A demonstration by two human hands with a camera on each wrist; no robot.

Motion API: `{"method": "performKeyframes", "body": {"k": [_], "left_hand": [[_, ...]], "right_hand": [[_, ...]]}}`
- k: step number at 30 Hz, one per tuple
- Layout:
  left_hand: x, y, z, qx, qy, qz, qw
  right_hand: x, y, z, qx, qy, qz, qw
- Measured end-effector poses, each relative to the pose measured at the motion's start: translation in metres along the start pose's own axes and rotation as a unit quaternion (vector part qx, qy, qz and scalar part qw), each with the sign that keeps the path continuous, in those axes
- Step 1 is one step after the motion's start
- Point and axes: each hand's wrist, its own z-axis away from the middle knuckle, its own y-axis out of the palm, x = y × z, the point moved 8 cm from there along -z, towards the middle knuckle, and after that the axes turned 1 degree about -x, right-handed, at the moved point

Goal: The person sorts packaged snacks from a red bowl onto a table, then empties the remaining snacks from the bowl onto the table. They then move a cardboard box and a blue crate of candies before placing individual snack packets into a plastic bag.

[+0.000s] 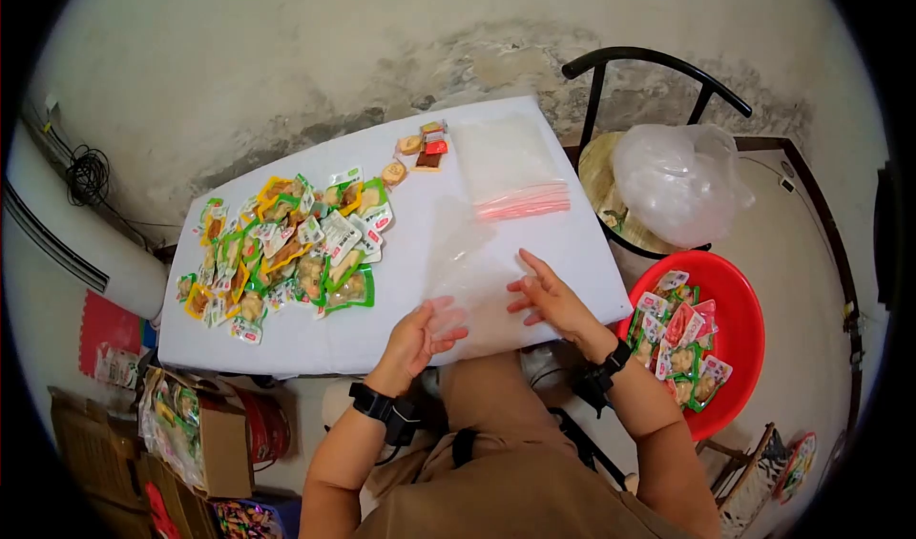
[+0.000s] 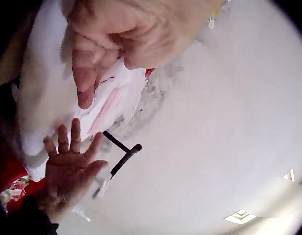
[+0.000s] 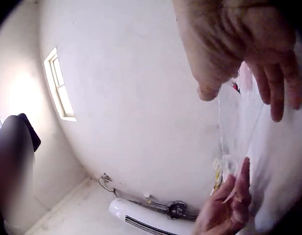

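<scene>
Right hand fingers spread; left hand grip indeterminable; between them, limp transparent plastic bag. Judged step: opening bag; next likely requires filling.

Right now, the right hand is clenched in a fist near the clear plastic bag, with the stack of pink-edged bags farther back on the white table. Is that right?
Not the fist: the left wrist view shows the right hand open and spread. It is near the clear plastic bag, with the stack of pink-edged bags farther back on the white table.
</scene>
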Motion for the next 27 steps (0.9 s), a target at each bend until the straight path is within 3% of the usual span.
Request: {"method": "performKeyframes", "body": {"k": [2,4,5,8,10,11,13,14,16,17,19,20,21,22,26,27], "left_hand": [[0.001,0.004,0.003,-0.007,0.001,-0.038,0.999],[0.005,0.008,0.009,0.016,-0.011,-0.047,0.999],[0.006,0.008,0.013,0.016,-0.01,-0.048,0.999],[0.01,0.001,0.023,0.012,0.002,-0.066,0.998],[0.017,-0.007,0.023,0.008,-0.011,-0.058,0.998],[0.018,-0.007,0.023,0.006,-0.009,-0.057,0.998],[0.014,-0.016,0.024,-0.067,0.021,0.001,0.998],[0.013,-0.018,0.023,-0.068,0.021,0.002,0.997],[0.003,-0.024,0.022,-0.094,0.066,-0.041,0.993],[0.004,-0.024,0.021,-0.093,0.066,-0.041,0.993],[0.001,-0.024,0.019,-0.102,0.087,0.007,0.991],[0.0,-0.023,0.017,-0.098,0.089,0.007,0.991],[0.001,-0.021,0.015,-0.087,0.094,0.026,0.991],[0.0,-0.017,0.014,-0.076,0.097,0.044,0.991],[-0.026,0.002,-0.004,-0.068,0.111,0.051,0.99],[-0.041,0.008,-0.013,-0.056,0.138,0.047,0.988]], "right_hand": [[-0.001,-0.002,-0.007,-0.036,-0.019,0.007,0.999],[0.015,-0.015,-0.015,-0.135,-0.123,0.15,0.972],[0.019,-0.013,-0.016,-0.135,-0.125,0.151,0.971],[0.017,-0.001,-0.024,-0.086,-0.075,0.113,0.987],[0.006,0.019,-0.035,0.036,-0.026,0.072,0.996],[0.009,0.023,-0.034,0.039,-0.026,0.073,0.996],[0.05,0.038,-0.019,0.014,-0.24,0.283,0.928],[0.056,0.043,-0.014,0.015,-0.24,0.283,0.928],[0.076,0.05,0.001,-0.009,-0.323,0.314,0.893],[0.076,0.048,0.001,-0.009,-0.323,0.314,0.893],[0.065,0.024,-0.008,-0.052,-0.215,0.27,0.937],[0.065,0.017,-0.011,-0.055,-0.218,0.272,0.936],[0.043,0.014,-0.02,0.012,-0.097,0.17,0.98],[0.024,0.018,-0.021,0.078,0.027,0.062,0.995],[0.065,0.009,-0.043,0.042,-0.053,0.118,0.991],[0.096,0.004,-0.048,-0.009,-0.182,0.213,0.96]]}}
